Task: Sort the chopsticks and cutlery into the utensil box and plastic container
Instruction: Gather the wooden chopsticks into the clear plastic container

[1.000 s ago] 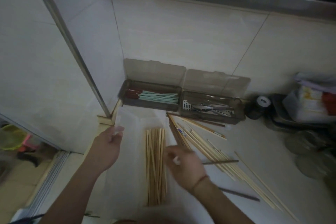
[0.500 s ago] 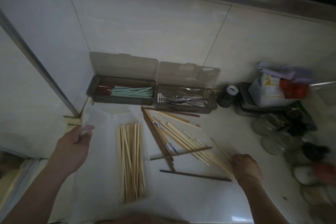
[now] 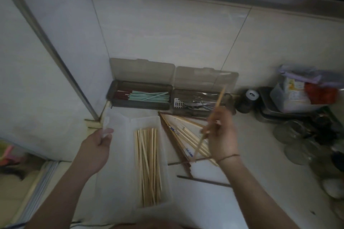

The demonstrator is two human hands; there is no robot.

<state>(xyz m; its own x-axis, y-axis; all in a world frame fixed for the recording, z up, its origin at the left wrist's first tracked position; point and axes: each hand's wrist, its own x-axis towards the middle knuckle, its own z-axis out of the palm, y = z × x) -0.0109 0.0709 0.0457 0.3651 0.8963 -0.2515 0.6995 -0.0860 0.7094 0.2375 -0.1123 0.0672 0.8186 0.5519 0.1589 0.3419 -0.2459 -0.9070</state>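
My right hand is shut on a light wooden chopstick, held tilted above the loose pile of chopsticks on the counter. My left hand grips the left edge of the clear plastic container, its thumb over the rim. Several pale wooden chopsticks lie lengthwise inside that container. Against the wall stands the brown utensil box with both lids up: green and dark red chopsticks in its left half, metal cutlery in its right half.
Two dark chopsticks lie crosswise on the counter near my right forearm. At the right stand a small dark jar, a metal tray with packets and glass jars. A metal post runs down the left wall.
My right hand has come back from the far right end of the pile and lifted one light chopstick up over the pile. My left hand has stayed on the container's edge.
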